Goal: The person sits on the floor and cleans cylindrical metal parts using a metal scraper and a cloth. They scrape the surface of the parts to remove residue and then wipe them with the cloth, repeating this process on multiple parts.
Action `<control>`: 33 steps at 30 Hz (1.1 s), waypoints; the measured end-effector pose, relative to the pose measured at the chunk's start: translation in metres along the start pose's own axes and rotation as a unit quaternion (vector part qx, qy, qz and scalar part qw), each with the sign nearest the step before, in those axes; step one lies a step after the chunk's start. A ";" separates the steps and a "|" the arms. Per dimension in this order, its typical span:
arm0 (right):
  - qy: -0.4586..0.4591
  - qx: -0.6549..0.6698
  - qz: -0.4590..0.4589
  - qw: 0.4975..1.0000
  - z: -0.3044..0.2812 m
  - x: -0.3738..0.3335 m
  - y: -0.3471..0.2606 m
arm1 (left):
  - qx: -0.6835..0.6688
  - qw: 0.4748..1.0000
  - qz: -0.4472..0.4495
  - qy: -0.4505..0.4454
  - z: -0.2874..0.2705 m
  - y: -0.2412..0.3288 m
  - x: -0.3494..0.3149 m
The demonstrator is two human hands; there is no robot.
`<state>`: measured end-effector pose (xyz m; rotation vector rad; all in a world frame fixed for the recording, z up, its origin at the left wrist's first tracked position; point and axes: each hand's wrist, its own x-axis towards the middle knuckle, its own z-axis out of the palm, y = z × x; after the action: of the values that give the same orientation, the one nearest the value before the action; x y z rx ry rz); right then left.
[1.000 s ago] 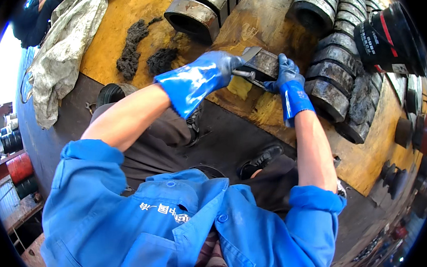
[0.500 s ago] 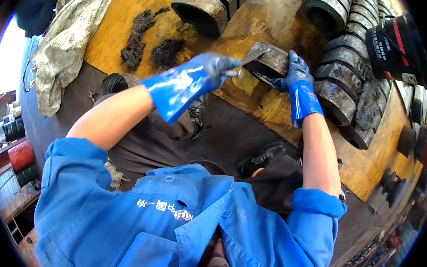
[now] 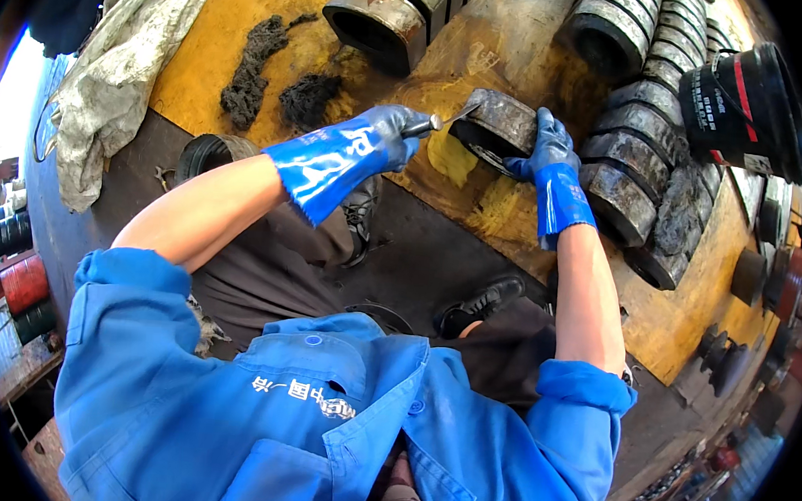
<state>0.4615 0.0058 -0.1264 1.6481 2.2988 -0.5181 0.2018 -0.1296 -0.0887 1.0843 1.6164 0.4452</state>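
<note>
My left hand (image 3: 385,139), in a blue rubber glove, grips a thin metal scraper tool (image 3: 436,121) whose tip touches a dark metal ring part (image 3: 498,121). My right hand (image 3: 545,149), also gloved in blue, holds that ring tilted on its edge over the yellow workbench (image 3: 221,37). Both bare forearms come out of rolled blue work-jacket sleeves.
Rows of greasy metal rings (image 3: 626,182) lie to the right, and larger rings (image 3: 379,15) stand at the top. Two clumps of dirty fibre (image 3: 283,83) sit left of the hands. A stained rag (image 3: 108,86) hangs at the left and a black bucket (image 3: 750,97) stands top right. Black shoes (image 3: 485,302) show below.
The view has tilted. My left hand drew back slightly from the ring, exposing the scraper between them. My right hand keeps its hold on the ring.
</note>
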 end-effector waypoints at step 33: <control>-0.004 0.046 -0.005 0.999 -0.010 -0.016 -0.009 | 0.512 0.857 0.050 -0.040 0.040 0.112 -0.043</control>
<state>0.4580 -0.0060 -0.1099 1.6718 2.3108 -0.6415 0.2848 -0.1168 0.0058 1.9350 1.7297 -0.4876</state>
